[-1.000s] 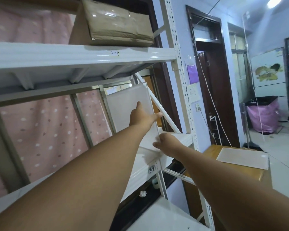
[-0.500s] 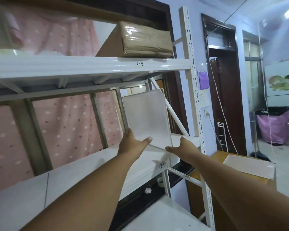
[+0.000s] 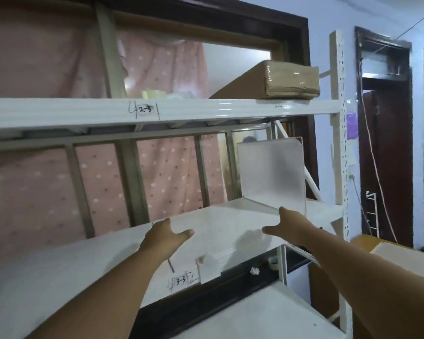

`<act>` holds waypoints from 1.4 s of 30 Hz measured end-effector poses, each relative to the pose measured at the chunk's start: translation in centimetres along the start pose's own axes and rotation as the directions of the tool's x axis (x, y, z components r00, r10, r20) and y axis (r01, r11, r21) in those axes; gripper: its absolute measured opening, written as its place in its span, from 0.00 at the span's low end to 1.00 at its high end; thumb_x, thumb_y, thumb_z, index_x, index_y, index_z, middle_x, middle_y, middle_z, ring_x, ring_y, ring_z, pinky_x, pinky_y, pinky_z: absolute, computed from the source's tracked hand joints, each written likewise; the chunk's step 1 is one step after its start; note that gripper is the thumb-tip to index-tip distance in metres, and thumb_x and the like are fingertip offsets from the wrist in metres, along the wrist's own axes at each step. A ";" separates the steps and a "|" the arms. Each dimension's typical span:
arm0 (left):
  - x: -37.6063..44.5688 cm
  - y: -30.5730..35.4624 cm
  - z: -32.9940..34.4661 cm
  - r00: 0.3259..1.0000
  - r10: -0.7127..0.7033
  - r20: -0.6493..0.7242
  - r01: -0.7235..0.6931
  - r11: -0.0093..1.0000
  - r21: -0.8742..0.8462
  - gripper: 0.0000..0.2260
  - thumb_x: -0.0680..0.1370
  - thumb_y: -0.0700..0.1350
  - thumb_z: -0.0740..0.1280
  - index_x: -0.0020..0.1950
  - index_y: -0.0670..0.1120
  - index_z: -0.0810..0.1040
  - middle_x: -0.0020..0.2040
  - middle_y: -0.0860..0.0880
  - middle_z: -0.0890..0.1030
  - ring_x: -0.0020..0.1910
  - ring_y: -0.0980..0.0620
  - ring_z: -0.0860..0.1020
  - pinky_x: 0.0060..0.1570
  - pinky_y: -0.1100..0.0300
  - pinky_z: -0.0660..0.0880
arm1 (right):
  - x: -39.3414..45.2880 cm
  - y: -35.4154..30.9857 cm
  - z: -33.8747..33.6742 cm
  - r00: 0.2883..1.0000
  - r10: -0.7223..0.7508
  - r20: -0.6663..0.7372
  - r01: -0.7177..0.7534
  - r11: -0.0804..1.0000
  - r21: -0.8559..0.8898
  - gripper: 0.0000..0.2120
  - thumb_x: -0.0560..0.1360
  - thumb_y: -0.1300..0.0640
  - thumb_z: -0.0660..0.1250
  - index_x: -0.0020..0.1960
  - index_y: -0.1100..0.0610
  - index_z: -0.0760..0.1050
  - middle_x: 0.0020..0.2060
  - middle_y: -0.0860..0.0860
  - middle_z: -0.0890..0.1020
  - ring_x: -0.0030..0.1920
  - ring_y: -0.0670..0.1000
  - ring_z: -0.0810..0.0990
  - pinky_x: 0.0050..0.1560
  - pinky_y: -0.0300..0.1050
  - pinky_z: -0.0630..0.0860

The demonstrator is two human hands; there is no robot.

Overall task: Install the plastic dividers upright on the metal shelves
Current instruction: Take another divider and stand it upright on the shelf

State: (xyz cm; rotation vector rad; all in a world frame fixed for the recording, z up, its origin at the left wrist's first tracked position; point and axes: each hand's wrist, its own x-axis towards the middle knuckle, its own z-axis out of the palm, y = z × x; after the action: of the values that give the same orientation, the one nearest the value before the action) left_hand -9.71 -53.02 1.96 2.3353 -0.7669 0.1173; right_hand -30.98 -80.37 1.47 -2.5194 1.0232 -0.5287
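A: Divider (image 3: 271,174), frosted plastic, one panel. Location: middle shelf (image 3: 230,221), right end, near the perforated post (image 3: 338,118). Status: standing upright with no hand holding it.

B: Change since half a second back?

A: Both hands were at its lower edge then; now they are off it. Left hand (image 3: 163,234): drawn back over the shelf, fingers spread and relaxed, holding nothing. Right hand (image 3: 285,225): fingers extended, holding nothing, fingertips just below the panel's front bottom corner; actual contact cannot be told.

B: Meaning for the task?

A: Judgement only: this panel looks seated, since it keeps upright unaided. A further sheet (image 3: 406,255) lies flat on the bench to the right, so more installing likely remains.

B: Orientation?

A: Broad faces point left and right along the shelf. Panel is near square, so no strong long axis; bottom edge runs front to back across the shelf, thin front edge toward the person.

B: Other items?

A: Wrapped parcel (image 3: 291,80) on the shelf above; labels 2-3 (image 3: 145,109) and 3-3 (image 3: 180,281) on the shelf fronts.
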 end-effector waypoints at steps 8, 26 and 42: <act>-6.4 -16.4 -10.8 0.974 -0.191 -0.123 0.200 0.977 0.071 0.54 0.66 0.79 0.65 0.84 0.48 0.60 0.83 0.47 0.62 0.77 0.44 0.68 0.72 0.49 0.70 | -3.1 -14.7 6.5 0.973 -0.198 0.120 0.204 0.978 -0.041 0.47 0.71 0.31 0.67 0.77 0.61 0.59 0.73 0.58 0.70 0.69 0.58 0.71 0.63 0.50 0.71; -18.7 -39.0 -28.0 0.888 -0.433 -0.157 0.453 0.756 0.473 0.41 0.77 0.75 0.46 0.82 0.50 0.62 0.82 0.48 0.64 0.80 0.43 0.62 0.77 0.40 0.57 | -13.1 -45.1 19.5 0.671 -0.671 0.317 0.677 0.728 0.109 0.51 0.70 0.29 0.66 0.81 0.57 0.51 0.79 0.54 0.60 0.76 0.55 0.62 0.73 0.48 0.61; -23.0 -39.3 -31.1 0.986 -0.039 -0.162 0.156 0.555 0.817 0.18 0.84 0.52 0.62 0.75 0.58 0.74 0.64 0.52 0.82 0.63 0.49 0.77 0.60 0.52 0.78 | -25.5 -52.2 25.5 0.347 -0.865 0.362 0.909 0.406 0.097 0.29 0.74 0.39 0.68 0.66 0.58 0.74 0.59 0.56 0.79 0.57 0.57 0.78 0.57 0.50 0.76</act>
State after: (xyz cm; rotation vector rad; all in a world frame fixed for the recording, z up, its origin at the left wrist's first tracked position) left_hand -3.19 1.53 -2.80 3.2229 -0.5618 0.7228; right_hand -5.70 -22.19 -1.30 -2.9448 -0.6327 -0.2113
